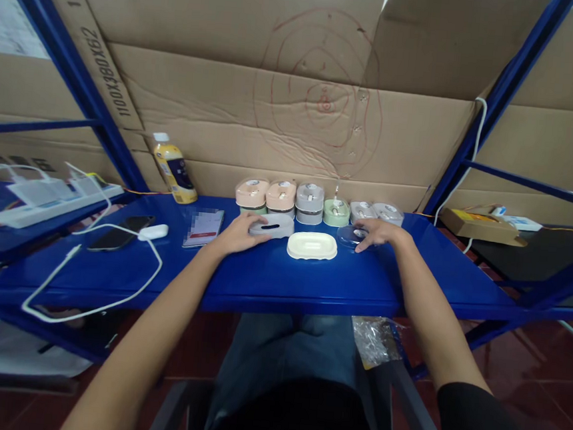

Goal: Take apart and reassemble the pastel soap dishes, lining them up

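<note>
A pale grey oval piece with a dark slot in its top lies on the blue table. My left hand is closed around its left end, thumb in front and fingers behind. To the right, my right hand grips the edge of a clear plastic lid, which sits low at the table top. Between the hands rests a cream oval tray, touched by neither hand. Just behind stand small oval boxes with clear lids: pink ones, a grey stack and a green one.
On the left are a phone with a lit screen, a dark phone, a white cable and a power strip. A yellow bottle stands against the cardboard wall. An open carton lies far right.
</note>
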`<state>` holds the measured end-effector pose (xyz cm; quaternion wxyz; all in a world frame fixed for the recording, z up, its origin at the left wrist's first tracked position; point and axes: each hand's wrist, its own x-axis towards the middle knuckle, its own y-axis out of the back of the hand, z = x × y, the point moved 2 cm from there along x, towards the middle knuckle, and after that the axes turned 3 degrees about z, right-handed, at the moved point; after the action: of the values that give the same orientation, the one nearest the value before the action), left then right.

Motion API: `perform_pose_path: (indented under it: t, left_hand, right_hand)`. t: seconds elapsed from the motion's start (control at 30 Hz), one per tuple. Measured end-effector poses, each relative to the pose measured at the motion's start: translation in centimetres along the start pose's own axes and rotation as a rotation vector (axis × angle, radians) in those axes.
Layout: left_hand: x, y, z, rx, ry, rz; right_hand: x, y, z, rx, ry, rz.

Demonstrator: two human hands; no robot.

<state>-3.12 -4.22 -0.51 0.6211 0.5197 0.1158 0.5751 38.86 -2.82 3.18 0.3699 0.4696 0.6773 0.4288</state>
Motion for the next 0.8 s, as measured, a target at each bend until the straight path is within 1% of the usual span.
perform_pose_path:
  t: [0.1,0.13,0.23,0.3,0.37,0.47,0.53,0.63,0.73,0.8]
  left_hand:
    - [0.0,0.1,2.2,-0.081,-0.089,0.100]
    - [0.1,-0.2,3.1,-0.095,-0.126,0.097]
    - [0.7,-1.9,5.8,-0.125,-0.244,-0.014]
    - [1.0,-3.4,7.1,-0.150,-0.289,-0.092]
    - [1.3,-4.6,7.7,-0.173,-0.308,-0.135]
    - [1.3,-5.6,7.9,-0.198,-0.293,-0.147]
    - [1.2,-5.9,7.8,-0.221,-0.259,-0.152]
    - [1.0,-6.2,7.4,-0.275,-0.195,-0.156]
    - [0.9,-6.5,7.2,-0.346,-0.127,-0.161]
    - [0.9,-6.7,7.2,-0.371,-0.103,-0.165]
  right_hand:
    - [-0.4,0.5,-0.1,0.016,0.013,0.061]
    - [-0.5,0.6,-0.2,0.025,0.020,0.101]
    - [-0.8,0.9,-0.9,0.097,0.085,0.277]
    - [-0.8,0.7,-1.7,0.183,0.163,0.391]
    - [-0.6,0.1,-2.6,0.259,0.266,0.440]
    - [-0.2,-1.1,-4.3,0.281,0.448,0.389]
    - [0.0,-2.0,-5.3,0.260,0.530,0.336]
    - [0.2,-3.2,-6.6,0.233,0.585,0.284]
    - [0.4,-4.1,-7.5,0.192,0.636,0.282]
    - [0.5,-4.6,-7.9,0.172,0.668,0.278]
